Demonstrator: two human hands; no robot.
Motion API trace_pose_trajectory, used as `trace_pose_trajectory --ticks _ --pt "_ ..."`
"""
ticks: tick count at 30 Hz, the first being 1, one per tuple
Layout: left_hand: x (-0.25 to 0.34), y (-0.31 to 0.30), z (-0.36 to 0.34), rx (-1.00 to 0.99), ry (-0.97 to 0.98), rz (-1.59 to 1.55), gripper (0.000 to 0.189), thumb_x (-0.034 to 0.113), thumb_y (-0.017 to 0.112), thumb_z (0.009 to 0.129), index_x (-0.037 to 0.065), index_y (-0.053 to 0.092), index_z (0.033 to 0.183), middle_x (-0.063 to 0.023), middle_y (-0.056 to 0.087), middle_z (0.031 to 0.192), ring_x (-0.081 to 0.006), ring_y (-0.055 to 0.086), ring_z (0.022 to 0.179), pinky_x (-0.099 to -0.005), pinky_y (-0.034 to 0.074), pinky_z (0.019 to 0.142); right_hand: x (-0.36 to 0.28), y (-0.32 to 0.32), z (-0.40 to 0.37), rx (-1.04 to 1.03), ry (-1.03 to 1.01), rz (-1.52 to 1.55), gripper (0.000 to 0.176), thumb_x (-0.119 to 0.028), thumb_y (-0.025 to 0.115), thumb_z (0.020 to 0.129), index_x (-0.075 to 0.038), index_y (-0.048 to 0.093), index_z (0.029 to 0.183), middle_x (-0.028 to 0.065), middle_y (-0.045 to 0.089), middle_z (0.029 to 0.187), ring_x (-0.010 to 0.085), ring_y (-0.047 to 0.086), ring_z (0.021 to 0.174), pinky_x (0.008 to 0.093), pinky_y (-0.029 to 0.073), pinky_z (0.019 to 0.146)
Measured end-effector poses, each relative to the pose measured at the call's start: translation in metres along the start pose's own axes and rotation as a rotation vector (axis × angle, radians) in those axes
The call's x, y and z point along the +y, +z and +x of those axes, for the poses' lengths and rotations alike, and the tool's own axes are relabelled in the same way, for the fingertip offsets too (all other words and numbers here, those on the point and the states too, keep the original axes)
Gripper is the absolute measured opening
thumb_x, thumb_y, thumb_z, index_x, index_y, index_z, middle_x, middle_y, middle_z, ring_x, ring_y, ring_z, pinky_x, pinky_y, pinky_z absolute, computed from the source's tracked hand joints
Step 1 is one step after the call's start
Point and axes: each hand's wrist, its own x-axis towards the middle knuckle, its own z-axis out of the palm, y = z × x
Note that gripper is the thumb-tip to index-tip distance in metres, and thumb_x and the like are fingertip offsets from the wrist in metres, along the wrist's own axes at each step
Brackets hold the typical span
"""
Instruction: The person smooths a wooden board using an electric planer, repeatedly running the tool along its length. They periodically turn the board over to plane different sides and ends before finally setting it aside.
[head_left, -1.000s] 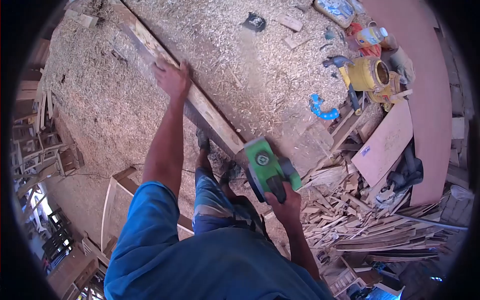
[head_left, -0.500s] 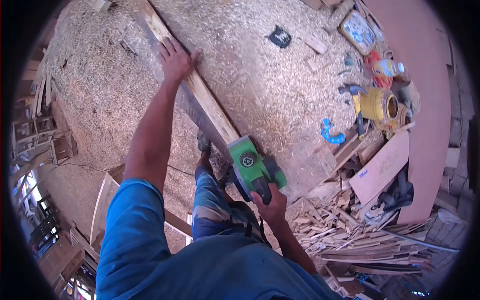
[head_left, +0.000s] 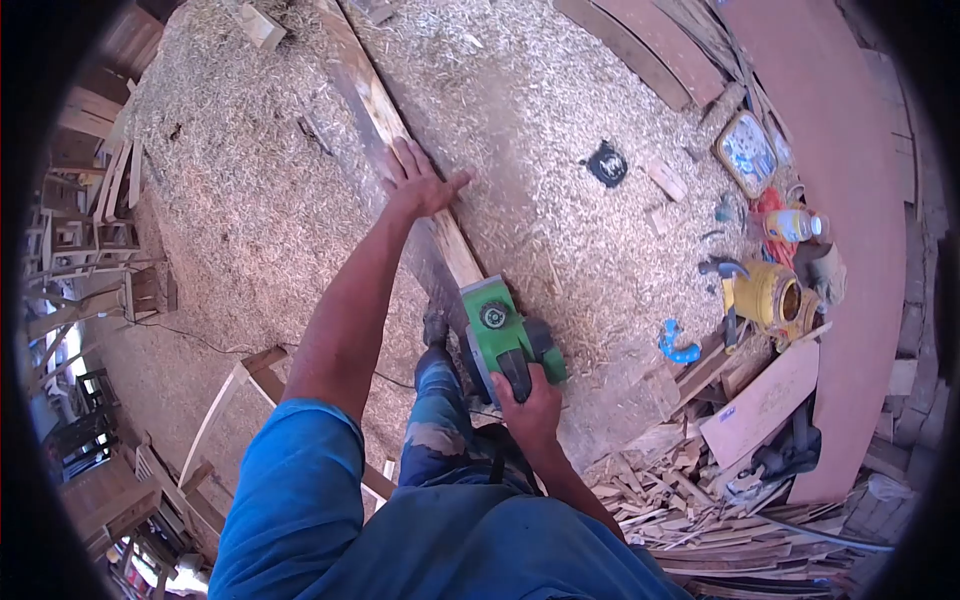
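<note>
The left hand (head_left: 420,185) lies flat on the plank (head_left: 378,100), fingers spread and thumb out to the right, pressing it onto the shavings (head_left: 540,200) that cover the bench. The right hand (head_left: 530,405) is closed round the handle of the green planer (head_left: 500,335), which sits on the plank's near end. A second ago the gap between left hand and planer was wider, and the left fingers curled over the plank's edge. Now the two are near each other, so the planing pass looks under way up the plank. A yellow jug (head_left: 765,295) and offcuts (head_left: 700,500) lie to the right.
</note>
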Motion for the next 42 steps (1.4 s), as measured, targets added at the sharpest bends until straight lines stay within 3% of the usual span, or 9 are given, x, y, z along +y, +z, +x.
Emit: trace_pose_trajectory --ticks 13,18,22,26,28,30,35,39,42 --pt "-0.026 -0.015 0.014 -0.213 0.139 -0.066 0.132 0.097 0.028 0.089 -0.002 -0.008 0.169 -0.0248 -0.023 0.175 -0.0428 -0.031 0.158 -0.0633 -0.005 0.129 -0.079 0.054 0.117 0.027 -0.024 -0.024 0.049 -0.047 0.08 0.093 0.0 0.066 0.097 0.0279 0.07 0.076 0.0499 0.071 0.073 0.0566 0.056 0.064" --pt "-0.074 -0.041 -0.002 0.089 0.263 -1.073 0.086 0.063 0.038 0.11 -0.003 0.031 0.165 -0.0296 0.027 0.171 -0.039 0.02 0.162 -0.0417 0.019 0.131 -0.115 0.079 0.167 0.057 -0.065 -0.024 0.05 -0.047 0.079 0.094 0.001 0.067 0.099 0.0275 0.07 0.075 0.0499 0.071 0.073 0.0565 0.056 0.063" --pt "-0.165 0.03 -0.026 0.609 -0.107 -0.901 0.066 0.049 0.046 0.111 -0.004 0.051 0.15 -0.0297 0.049 0.153 -0.0388 0.051 0.138 -0.0454 0.038 0.117 -0.13 0.092 0.189 0.037 -0.049 -0.05 0.043 -0.04 0.081 0.095 0.0 0.067 0.098 0.0226 0.071 0.078 0.0436 0.072 0.071 0.0497 0.054 0.063" --pt "-0.213 0.057 -0.108 -0.028 -0.376 -0.622 0.045 0.036 0.053 0.107 -0.001 0.073 0.123 -0.0254 0.075 0.117 -0.0359 0.071 0.119 -0.0483 0.051 0.104 -0.131 0.096 0.192 -0.005 -0.021 -0.011 0.045 -0.043 0.081 0.094 0.0 0.067 0.102 0.0236 0.071 0.079 0.0455 0.072 0.073 0.0518 0.055 0.064" --pt "-0.221 0.093 -0.138 -0.406 -0.13 -0.742 0.036 0.028 0.056 0.104 0.001 0.078 0.112 -0.0203 0.08 0.105 -0.0316 0.076 0.11 -0.0471 0.054 0.102 -0.126 0.096 0.192 -0.015 -0.027 -0.033 0.053 -0.048 0.081 0.093 0.001 0.067 0.109 0.0275 0.071 0.08 0.0495 0.072 0.077 0.0564 0.057 0.066" --pt "-0.177 0.08 -0.176 -0.864 0.178 -0.843 0.032 0.018 0.064 0.102 -0.001 0.071 0.126 -0.0168 0.073 0.131 -0.0239 0.068 0.119 -0.041 0.053 0.105 -0.127 0.095 0.192 -0.012 -0.04 -0.052 0.058 -0.051 0.079 0.093 0.001 0.068 0.117 0.0289 0.073 0.086 0.05 0.073 0.083 0.057 0.058 0.071" --pt "-0.07 0.147 -0.267 -0.979 0.064 -1.296 0.058 0.021 0.07 0.098 0.007 0.048 0.15 -0.0081 0.049 0.155 -0.0241 0.053 0.137 -0.0404 0.046 0.111 -0.137 0.079 0.187 -0.109 0.074 -0.025 0.056 -0.049 0.079 0.094 0.0 0.068 0.116 0.026 0.075 0.101 0.0462 0.074 0.093 0.0502 0.058 0.08" --pt "-0.055 0.211 -0.323 -0.778 0.124 -1.509 0.044 0.029 0.071 0.1 0.005 0.053 0.132 -0.0065 0.061 0.118 -0.0199 0.059 0.112 -0.0414 0.051 0.095 -0.122 0.066 0.172 -0.15 0.057 0.038 0.059 -0.052 0.077 0.095 0.003 0.068 0.115 0.0266 0.074 0.103 0.0453 0.074 0.095 0.0493 0.058 0.082" --pt "-0.065 0.281 -0.365 -0.779 0.363 -1.005 0.042 0.035 0.064 0.104 0.002 0.056 0.128 -0.0136 0.066 0.102 -0.0227 0.066 0.102 -0.0412 0.053 0.091 -0.1 0.054 0.145 -0.146 0.083 0.008 0.061 -0.054 0.076 0.095 0.003 0.069 0.116 0.0259 0.075 0.104 0.0445 0.074 0.096 0.0481 0.058 0.083"
